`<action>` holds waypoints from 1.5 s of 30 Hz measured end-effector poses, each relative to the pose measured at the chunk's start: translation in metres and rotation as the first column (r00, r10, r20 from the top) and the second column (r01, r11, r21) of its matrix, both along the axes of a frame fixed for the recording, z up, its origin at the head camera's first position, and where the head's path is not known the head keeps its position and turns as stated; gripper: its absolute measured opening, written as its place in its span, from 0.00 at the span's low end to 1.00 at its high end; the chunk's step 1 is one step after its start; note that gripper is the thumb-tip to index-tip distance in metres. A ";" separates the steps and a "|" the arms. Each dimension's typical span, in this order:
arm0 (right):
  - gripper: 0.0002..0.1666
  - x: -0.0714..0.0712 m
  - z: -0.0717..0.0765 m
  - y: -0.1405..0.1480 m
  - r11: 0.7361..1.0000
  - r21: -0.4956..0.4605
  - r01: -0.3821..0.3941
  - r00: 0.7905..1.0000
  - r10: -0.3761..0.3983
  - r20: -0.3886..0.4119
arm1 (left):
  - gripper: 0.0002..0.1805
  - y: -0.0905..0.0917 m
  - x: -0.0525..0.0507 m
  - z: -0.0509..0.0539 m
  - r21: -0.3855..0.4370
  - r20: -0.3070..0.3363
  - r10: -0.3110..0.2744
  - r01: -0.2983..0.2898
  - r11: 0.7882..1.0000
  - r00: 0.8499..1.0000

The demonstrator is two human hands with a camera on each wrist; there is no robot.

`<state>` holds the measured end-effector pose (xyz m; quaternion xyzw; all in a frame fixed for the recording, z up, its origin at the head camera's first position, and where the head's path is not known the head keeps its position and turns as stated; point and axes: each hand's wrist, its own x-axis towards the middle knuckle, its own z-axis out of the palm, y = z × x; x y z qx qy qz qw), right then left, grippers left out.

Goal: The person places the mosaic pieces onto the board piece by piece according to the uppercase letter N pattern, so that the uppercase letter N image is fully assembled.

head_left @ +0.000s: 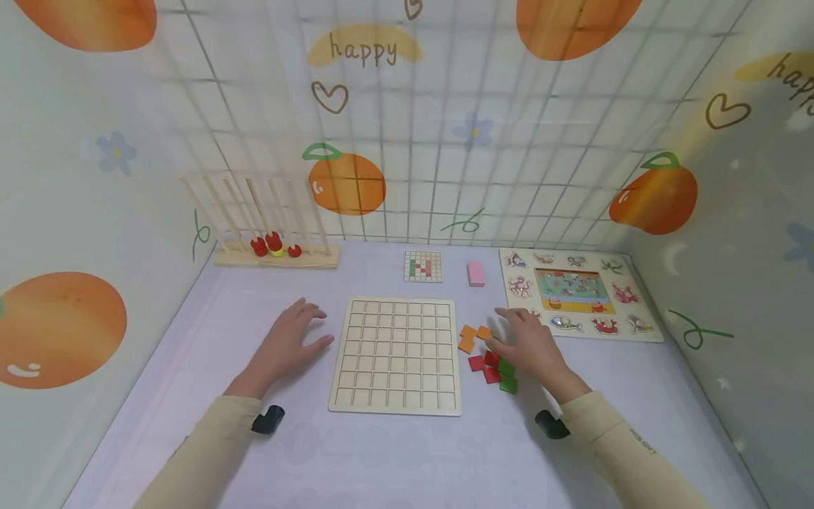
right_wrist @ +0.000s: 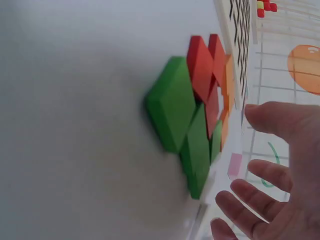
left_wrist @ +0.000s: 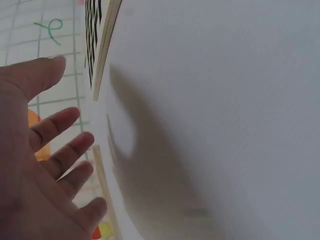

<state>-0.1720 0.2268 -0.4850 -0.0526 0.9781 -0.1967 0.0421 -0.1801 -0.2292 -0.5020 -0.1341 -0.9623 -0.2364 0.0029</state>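
A square wooden grid board (head_left: 398,355) lies flat on the white table, its cells bare. To its left is my left hand (head_left: 289,346), fingers spread and relaxed, holding nothing; the left wrist view shows the same hand (left_wrist: 50,150) over the table. My right hand (head_left: 531,350) is beside and partly over a group of small square tiles right of the board, fingers loosely apart and empty. The tiles are orange (head_left: 466,345), red (head_left: 476,363) and green (head_left: 508,384). In the right wrist view, green tiles (right_wrist: 172,105) and red tiles (right_wrist: 200,67) lie near the hand (right_wrist: 280,170).
Behind the board are a small patterned grid card (head_left: 422,266) and a pink block (head_left: 475,273). A wooden rack with upright rods (head_left: 280,260) and red and yellow beads stands back left. A sea-animal puzzle board (head_left: 645,332) lies at the right, partly behind my right hand.
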 end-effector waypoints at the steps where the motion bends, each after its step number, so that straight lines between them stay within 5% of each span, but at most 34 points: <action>1: 0.41 0.000 -0.002 -0.002 1.000 -0.011 0.003 1.000 -0.003 0.006 | 0.26 0.001 0.001 -0.001 0.028 0.022 -0.008 0.007 1.000 1.000; 9: 0.32 -0.004 -0.012 -0.011 0.998 -0.059 0.028 0.999 -0.025 0.046 | 0.29 0.006 0.007 -0.018 0.137 0.181 -0.092 0.068 0.988 0.979; 14: 0.23 -0.006 -0.015 -0.014 0.997 -0.069 0.028 0.999 -0.027 0.020 | 0.39 0.006 0.007 -0.022 0.107 0.167 -0.174 0.158 0.982 0.970; 27: 0.15 -0.011 -0.018 -0.017 0.994 -0.090 0.065 0.997 -0.061 0.048 | 0.48 0.002 0.005 -0.023 0.027 0.188 -0.235 0.234 0.972 0.954; 45: 0.15 -0.012 -0.015 -0.015 0.981 -0.176 0.078 0.992 -0.059 0.108 | 0.50 0.002 0.005 -0.019 0.035 0.215 -0.250 0.249 0.968 0.944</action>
